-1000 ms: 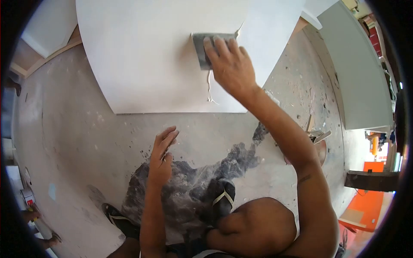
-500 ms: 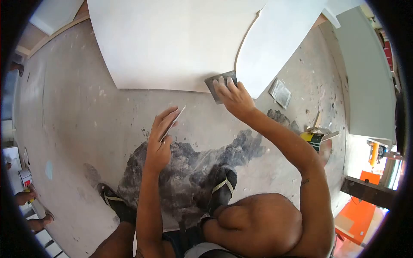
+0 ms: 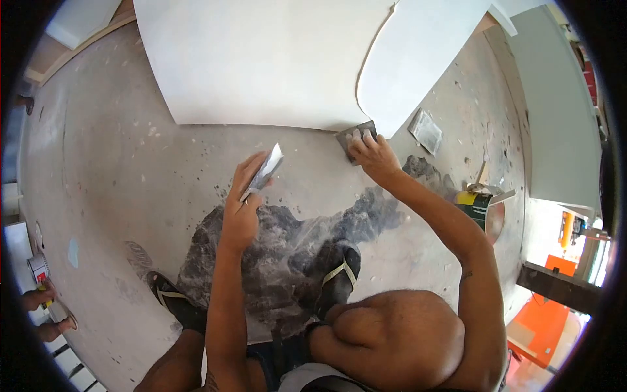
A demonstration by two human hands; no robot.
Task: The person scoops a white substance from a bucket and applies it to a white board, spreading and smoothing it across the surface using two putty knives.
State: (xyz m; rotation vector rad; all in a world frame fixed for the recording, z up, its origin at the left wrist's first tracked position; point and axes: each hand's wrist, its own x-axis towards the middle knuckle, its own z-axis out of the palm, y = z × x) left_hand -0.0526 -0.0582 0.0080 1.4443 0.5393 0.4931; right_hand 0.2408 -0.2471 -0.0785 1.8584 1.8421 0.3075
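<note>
In my left hand (image 3: pixel 245 196) is a flat metal putty spreader (image 3: pixel 264 171), its blade tilted up with white putty (image 3: pixel 277 153) at the tip. My right hand (image 3: pixel 377 155) is closed on a wide, grey putty spreader (image 3: pixel 356 140), pressed at the lower edge of a large white panel (image 3: pixel 261 72). Fingers spread across that blade hide part of it. A raised, curved ridge of white putty (image 3: pixel 361 73) runs down the panel and ends near the right-hand spreader. Left of the ridge, the panel surface looks smooth.
Right of the panel lies a square grey plate (image 3: pixel 426 132) on the dusty concrete floor (image 3: pixel 104 176). A can with a yellow and green label (image 3: pixel 475 204) rests beside my right arm. A dark stain spreads around my sandalled feet (image 3: pixel 339 274). Another person's hand (image 3: pixel 39 297) shows far left.
My right hand has drawn the spreader down and right to the panel's lower edge, and the putty ridge now reaches lower. My left hand has turned its blade, showing the white putty.
</note>
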